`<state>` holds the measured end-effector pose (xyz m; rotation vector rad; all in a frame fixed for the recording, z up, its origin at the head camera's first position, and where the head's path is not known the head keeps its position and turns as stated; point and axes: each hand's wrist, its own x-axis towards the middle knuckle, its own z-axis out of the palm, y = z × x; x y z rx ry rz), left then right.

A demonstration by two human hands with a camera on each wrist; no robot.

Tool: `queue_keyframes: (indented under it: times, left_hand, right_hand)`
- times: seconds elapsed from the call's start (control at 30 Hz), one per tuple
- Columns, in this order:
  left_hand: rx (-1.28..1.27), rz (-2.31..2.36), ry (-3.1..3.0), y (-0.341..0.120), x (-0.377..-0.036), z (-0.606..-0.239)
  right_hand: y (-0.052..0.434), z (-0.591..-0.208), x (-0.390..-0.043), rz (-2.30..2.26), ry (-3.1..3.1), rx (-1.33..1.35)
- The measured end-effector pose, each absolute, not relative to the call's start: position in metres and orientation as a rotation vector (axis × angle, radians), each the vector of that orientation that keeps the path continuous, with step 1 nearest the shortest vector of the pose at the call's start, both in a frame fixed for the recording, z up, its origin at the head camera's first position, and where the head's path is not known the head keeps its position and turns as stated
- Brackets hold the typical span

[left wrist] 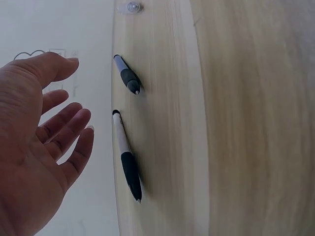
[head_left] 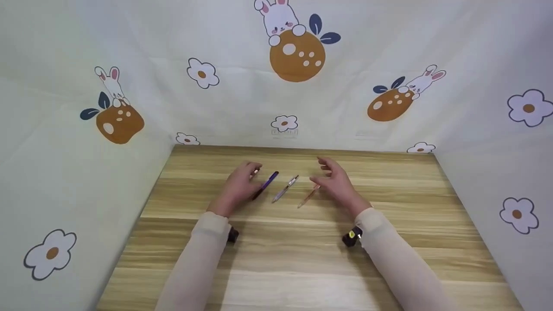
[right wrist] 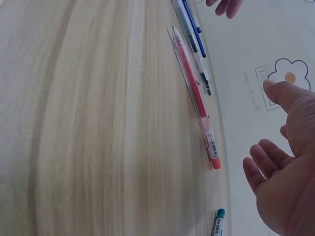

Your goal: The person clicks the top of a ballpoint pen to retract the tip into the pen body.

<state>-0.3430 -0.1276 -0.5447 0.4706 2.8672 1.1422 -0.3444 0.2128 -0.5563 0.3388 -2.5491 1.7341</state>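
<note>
My left hand (head_left: pixel 242 183) hovers over the wooden table, thumb and fingers loosely bent and holding nothing. Beside its thumb lies a dark blue-purple pen (head_left: pixel 265 185). A clear pen (head_left: pixel 285 188) with a dark grip rests in the middle, slanting the same way. Farther right is a red pen (head_left: pixel 307 198), its upper end behind my right hand (head_left: pixel 339 183), whose fingers are spread apart with nothing between them. In the right wrist view the red pen (right wrist: pixel 194 91) shows fully, and a teal-ended pen (right wrist: pixel 219 223) peeks in at the bottom edge; the head view hides it.
A pale cloth wall (head_left: pixel 242 108) with printed rabbits, oranges and flowers rises behind the table (head_left: pixel 285 268) and along both sides. Black wrist cameras sit under both cuffs, the right one (head_left: pixel 351 236) beside the sleeve.
</note>
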Motion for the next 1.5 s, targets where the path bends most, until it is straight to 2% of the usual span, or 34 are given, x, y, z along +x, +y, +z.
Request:
queue_keyframes:
  times: [0.7,1.5]
  left_hand:
    - [0.391,1.089,2.867,-0.152,-0.337,-0.554]
    - [0.353,1.065,2.838,-0.172,-0.334,-0.56]
  right_hand:
    - [0.188,-0.554,-0.359,1.789,-2.603,0.359]
    - [0.164,-0.556,-0.36,1.79,-2.58,0.458]
